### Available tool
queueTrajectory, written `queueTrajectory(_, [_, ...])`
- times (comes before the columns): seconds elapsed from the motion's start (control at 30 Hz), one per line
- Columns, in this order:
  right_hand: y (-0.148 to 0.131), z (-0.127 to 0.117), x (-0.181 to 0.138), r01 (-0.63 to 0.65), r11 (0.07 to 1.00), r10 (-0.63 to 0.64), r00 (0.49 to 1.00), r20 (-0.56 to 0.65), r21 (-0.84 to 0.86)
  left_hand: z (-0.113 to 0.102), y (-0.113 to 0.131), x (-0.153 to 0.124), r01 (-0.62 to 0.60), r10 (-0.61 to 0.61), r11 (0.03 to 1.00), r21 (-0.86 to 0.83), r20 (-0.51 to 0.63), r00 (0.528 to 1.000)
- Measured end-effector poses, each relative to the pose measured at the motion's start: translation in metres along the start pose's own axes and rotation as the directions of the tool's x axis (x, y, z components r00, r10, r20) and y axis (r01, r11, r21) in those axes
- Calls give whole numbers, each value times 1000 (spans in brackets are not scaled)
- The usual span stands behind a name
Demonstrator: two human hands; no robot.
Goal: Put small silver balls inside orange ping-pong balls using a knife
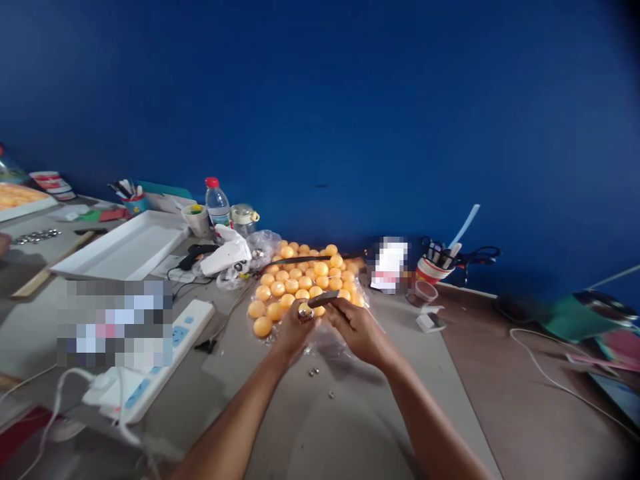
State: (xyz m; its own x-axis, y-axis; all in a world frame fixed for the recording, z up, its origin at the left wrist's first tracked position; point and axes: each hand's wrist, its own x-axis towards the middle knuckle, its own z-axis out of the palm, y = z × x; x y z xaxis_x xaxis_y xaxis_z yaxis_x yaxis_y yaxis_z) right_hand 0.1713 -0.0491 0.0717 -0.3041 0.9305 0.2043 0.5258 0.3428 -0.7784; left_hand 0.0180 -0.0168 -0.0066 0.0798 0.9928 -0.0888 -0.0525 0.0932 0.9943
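Orange ball (303, 307) sits inside the curled left hand (295, 330), while the right hand (356, 325) pinches a dark tool (323, 299).

At the near edge of the bag of orange balls (291, 285), shiny, yellow-tinged metallic pieces (304, 314) sit beside a dark, flat bar (323, 299), slightly tilted

ok so the hardware here is just a regular pair of bare hands, left grip (295, 331) and right grip (359, 328). Slim wrists right behind each grip, then the left forearm (239, 407) and right forearm (423, 415) get thicker going back, bare all the way to where the view cuts them off. Fingernails are too small to make out tbh.
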Motion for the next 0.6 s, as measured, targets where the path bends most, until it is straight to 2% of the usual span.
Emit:
queueTrajectory(0.13, [-1, 8, -2, -15, 996, 17, 1000, 25, -91, 0, -5, 2, -53, 53, 999, 7, 24, 998])
queueTrajectory(0.23, [0, 11, -2, -16, 986, 29, 996, 79, -166, -2, -7, 3, -35, 36, 999, -37, 31, 999])
queueTrajectory(0.43, [-5, 7, -5, -12, 995, 13, 1000, 7, -101, 0, -3, 1, -41, 42, 995, 96, -10, 999])
queueTrajectory(0.6, [-4, 9, -5, 4, 984, 15, 994, 106, -177, -1, -1, 0, -89, 86, 993, 83, 32, 996])
